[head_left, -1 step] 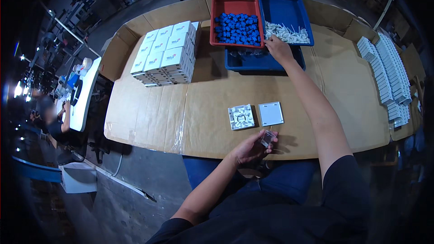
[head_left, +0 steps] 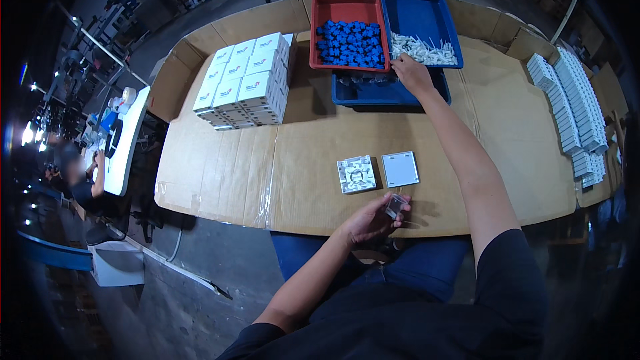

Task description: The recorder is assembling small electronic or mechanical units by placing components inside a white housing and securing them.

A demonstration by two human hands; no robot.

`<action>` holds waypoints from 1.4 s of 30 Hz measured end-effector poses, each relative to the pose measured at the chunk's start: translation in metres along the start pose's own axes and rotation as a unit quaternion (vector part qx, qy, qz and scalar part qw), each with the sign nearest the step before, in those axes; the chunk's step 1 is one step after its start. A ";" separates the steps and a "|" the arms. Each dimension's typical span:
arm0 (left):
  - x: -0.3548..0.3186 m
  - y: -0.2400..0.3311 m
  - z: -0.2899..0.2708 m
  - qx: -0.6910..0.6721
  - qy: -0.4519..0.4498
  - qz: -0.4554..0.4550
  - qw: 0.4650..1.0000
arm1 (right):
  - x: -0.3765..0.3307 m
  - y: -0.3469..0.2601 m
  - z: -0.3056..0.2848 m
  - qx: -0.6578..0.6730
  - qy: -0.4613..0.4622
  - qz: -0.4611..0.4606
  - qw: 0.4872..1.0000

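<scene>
My left hand is near the table's front edge and holds a small clear plastic part between its fingers. Just beyond it lie two white square plates: one ribbed, inner side up, and one plain. My right hand reaches far forward, with its fingers at the near edge of the pile of small white parts in a blue tray. Whether it grips any of them is hidden.
A red tray of small blue parts sits left of the blue tray, and a lower blue tray lies in front of both. Stacked white boxes stand at the left. Rows of white pieces line the right edge. Cardboard covers the table.
</scene>
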State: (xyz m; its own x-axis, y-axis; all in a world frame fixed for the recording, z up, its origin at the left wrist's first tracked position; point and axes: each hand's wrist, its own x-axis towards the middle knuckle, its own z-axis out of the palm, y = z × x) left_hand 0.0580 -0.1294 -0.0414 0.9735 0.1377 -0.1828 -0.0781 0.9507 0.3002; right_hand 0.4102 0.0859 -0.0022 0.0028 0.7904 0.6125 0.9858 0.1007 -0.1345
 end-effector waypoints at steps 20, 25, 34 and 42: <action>0.005 0.003 -0.001 -0.052 -0.005 -0.015 0.999 | 0.034 0.025 -0.005 0.018 0.040 0.180 0.983; 0.004 0.003 0.000 -0.044 -0.004 -0.014 0.999 | 0.032 0.021 -0.017 0.027 0.074 0.184 0.980; -0.002 0.004 0.006 -0.035 -0.007 -0.001 0.999 | 0.056 0.047 -0.030 -0.010 0.115 0.251 0.961; 0.002 0.003 0.000 0.010 0.021 0.009 1.000 | 0.037 0.096 -0.086 0.172 0.223 0.326 0.902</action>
State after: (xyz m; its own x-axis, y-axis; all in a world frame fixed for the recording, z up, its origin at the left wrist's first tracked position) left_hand 0.0595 -0.1258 -0.0408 0.9620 0.1667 -0.2162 -0.0907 0.9422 0.3226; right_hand 0.5190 0.0725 0.0742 0.7062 0.4352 0.5584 0.6401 -0.0555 -0.7663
